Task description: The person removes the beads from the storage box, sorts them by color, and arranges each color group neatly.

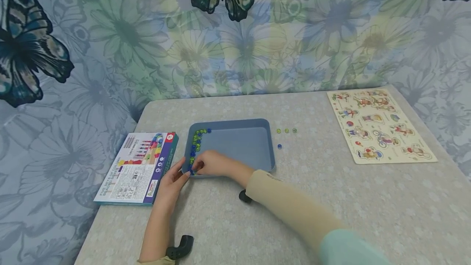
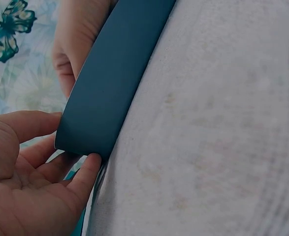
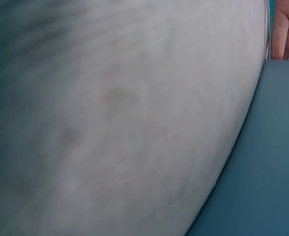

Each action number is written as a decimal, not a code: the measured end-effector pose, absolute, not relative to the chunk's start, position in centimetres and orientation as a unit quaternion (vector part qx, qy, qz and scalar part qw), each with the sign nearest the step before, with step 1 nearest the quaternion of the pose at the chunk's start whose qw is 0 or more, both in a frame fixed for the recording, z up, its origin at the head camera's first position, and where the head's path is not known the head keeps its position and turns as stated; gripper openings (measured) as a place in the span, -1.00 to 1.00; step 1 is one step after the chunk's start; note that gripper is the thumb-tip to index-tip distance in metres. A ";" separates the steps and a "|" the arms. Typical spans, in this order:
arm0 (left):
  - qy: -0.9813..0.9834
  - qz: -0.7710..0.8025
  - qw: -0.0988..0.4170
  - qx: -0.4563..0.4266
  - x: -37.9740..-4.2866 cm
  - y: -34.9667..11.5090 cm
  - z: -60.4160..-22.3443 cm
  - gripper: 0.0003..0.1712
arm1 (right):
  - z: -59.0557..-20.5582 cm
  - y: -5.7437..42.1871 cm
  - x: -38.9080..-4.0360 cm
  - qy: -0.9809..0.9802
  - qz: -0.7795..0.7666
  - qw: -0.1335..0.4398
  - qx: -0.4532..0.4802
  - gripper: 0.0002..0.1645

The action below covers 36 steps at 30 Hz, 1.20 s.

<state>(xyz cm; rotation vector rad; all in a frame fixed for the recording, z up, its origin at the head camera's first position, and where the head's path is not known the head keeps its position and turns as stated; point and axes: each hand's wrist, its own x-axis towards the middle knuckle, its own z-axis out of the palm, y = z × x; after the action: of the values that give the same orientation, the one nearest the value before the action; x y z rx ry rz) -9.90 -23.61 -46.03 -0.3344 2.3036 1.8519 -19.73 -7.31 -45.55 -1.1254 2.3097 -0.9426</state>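
Observation:
A shallow blue-grey tray (image 1: 235, 146) lies on the table, its outer wall (image 2: 102, 93) large in the left wrist view. Small green and blue glass marbles (image 1: 197, 138) line its left side and turn along the far edge. My left hand (image 1: 173, 181) holds the near left corner, thumb at the rim and other fingers around the wall. Inside that corner, my right hand (image 1: 211, 163) has its fingertips bent down together over the marbles, pinching one; the fingers largely hide it. The right wrist view shows the tray's outside wall (image 3: 262, 157) and part of the left hand (image 3: 287, 29).
Left of the tray lies a printed box (image 1: 136, 169), close beside the left hand. Three greenish marbles (image 1: 286, 131) and a blue marble (image 1: 279, 147) sit right of the tray. A picture board (image 1: 380, 126) lies far right. A butterfly-patterned cloth (image 1: 235, 52) hangs behind the table.

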 end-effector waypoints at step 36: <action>0.780 0.608 0.085 -0.119 -9.9 -23.5 -45.7 -0.39 | -43.7 -3.1 -20.0 0.834 -0.368 0.171 -0.374 -0.85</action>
<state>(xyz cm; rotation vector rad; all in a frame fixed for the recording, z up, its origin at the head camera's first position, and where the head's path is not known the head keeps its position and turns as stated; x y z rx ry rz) -9.89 -23.51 -45.68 -0.3546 2.3264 1.8143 -19.99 -3.11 -43.73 -1.0621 2.3695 -1.0444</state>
